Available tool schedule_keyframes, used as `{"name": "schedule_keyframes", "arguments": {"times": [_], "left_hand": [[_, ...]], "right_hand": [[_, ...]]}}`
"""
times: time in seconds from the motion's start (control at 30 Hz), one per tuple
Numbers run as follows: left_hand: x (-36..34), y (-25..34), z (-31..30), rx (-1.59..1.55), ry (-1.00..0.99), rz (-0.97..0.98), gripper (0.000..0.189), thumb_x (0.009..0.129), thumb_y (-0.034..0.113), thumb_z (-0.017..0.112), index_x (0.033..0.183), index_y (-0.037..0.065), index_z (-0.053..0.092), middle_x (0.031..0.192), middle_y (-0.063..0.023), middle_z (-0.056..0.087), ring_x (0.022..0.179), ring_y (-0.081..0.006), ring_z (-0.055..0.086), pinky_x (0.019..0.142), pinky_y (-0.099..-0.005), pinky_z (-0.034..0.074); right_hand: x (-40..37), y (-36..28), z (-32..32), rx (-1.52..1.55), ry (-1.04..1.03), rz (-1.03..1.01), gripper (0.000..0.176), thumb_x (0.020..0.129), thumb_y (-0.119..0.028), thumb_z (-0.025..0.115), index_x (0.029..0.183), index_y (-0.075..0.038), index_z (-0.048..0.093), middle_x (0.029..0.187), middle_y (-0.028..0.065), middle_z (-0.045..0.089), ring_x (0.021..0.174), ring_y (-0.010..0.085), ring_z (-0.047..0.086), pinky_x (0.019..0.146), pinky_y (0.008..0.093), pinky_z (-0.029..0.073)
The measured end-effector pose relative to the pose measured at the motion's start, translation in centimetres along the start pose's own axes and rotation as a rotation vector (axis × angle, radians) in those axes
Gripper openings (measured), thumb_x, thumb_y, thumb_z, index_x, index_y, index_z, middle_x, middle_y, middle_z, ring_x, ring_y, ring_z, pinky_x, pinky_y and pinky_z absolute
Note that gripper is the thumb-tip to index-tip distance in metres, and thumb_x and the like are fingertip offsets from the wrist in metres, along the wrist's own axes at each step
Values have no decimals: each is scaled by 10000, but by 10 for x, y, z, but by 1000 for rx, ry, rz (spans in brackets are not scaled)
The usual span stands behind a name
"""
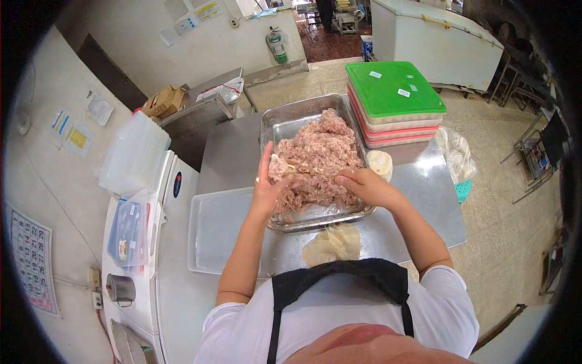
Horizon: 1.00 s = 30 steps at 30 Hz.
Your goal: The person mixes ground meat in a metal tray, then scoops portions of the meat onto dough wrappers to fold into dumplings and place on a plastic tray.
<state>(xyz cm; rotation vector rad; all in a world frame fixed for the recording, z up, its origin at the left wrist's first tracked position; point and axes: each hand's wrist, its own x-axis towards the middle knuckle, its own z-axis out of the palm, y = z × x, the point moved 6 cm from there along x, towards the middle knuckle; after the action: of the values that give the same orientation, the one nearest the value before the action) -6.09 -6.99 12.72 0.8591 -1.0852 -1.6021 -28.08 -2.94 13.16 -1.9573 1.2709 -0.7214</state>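
A deep metal tray holds a large mound of ground meat in front of me. My left hand is raised over the tray's left side, fingers curved around a small pale dumpling with pinkish filling. Over the meat's right side is my right hand, thumb and fingers pinched together; what they hold, if anything, is hidden. Beside it stands a round stack of pale dough wrappers. More thin wrappers lie loose between the tray and my apron.
A shallow translucent plastic tray lies on the metal table at the left. Stacked containers with a green lid stand at the back right. A white appliance with clear containers borders the table's left.
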Motion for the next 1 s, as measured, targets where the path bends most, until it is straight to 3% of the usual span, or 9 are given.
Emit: {"name": "schedule_keyframes", "arguments": {"times": [0.07, 0.17, 0.27, 0.5, 0.57, 0.7, 0.77, 0.93, 1.0], "left_hand": [[-2, 15, -4, 625, -19, 385, 853, 740, -5, 738, 1443, 116, 269, 1228, -126, 545, 1095, -208, 581, 904, -340, 524], [-15, 22, 12, 707, -130, 478, 752, 708, 17, 784, 1364, 101, 427, 1163, -67, 591, 987, -147, 603, 809, -289, 526], [-17, 18, 26, 804, -368, 148, 530, 706, 57, 803, 1191, 65, 590, 1089, -39, 613, 940, -141, 595, 812, -287, 496], [2, -25, 9, 904, -587, 265, 354, 727, 78, 789, 1043, 52, 634, 975, -34, 620, 892, -142, 591, 774, -285, 481], [2, -33, -9, 633, -83, -198, 350, 745, 64, 766, 1059, 53, 612, 927, -40, 633, 880, -128, 594, 763, -285, 484], [34, -88, -61, 287, -141, -144, 384, 752, 87, 763, 1094, 50, 593, 961, -49, 633, 894, -119, 599, 747, -286, 493], [45, -106, -94, 735, 64, -179, 379, 758, 101, 761, 1098, 53, 600, 1003, -35, 636, 880, -114, 602, 729, -301, 505], [7, -19, -3, 825, -231, 127, 335, 760, 112, 761, 1059, 65, 616, 956, -6, 650, 792, -98, 600, 605, -266, 497], [10, -8, 10, 839, -279, 143, 297, 763, 114, 757, 1027, 72, 629, 923, 8, 652, 764, -94, 595, 587, -261, 491]], "right_hand": [[-11, -11, -10, 8, -21, 1, 311, 954, -286, 506, 1075, -28, 631, 893, 233, 643, 860, 389, 623, 764, 424, 481], [-26, -26, -13, -8, -39, -29, 316, 949, -297, 518, 1071, -36, 645, 869, 237, 637, 832, 382, 627, 740, 421, 483], [-33, -39, -3, -66, -21, -87, 321, 947, -304, 525, 1085, -42, 649, 860, 239, 636, 816, 377, 629, 723, 420, 485], [-18, 7, 17, -253, -9, -169, 283, 915, -284, 581, 1101, -80, 646, 878, 176, 650, 785, 356, 631, 698, 423, 497], [-24, -15, 13, -398, 144, -134, 270, 912, -287, 580, 1096, -103, 647, 880, 156, 643, 785, 344, 632, 691, 431, 502], [-20, 23, 40, -428, 298, -193, 232, 913, -297, 559, 1075, -157, 648, 865, 111, 621, 796, 306, 640, 659, 443, 512], [-18, 61, 34, -536, 144, -35, 237, 916, -304, 551, 1075, -156, 647, 862, 105, 623, 802, 306, 641, 660, 443, 511], [-28, 55, -3, -497, 38, 170, 261, 931, -293, 545, 1069, -102, 657, 906, 134, 676, 849, 327, 646, 730, 411, 513], [-30, 30, -2, -228, 104, 16, 284, 928, -319, 550, 1089, -113, 660, 869, 161, 668, 819, 344, 644, 718, 412, 508]]}}
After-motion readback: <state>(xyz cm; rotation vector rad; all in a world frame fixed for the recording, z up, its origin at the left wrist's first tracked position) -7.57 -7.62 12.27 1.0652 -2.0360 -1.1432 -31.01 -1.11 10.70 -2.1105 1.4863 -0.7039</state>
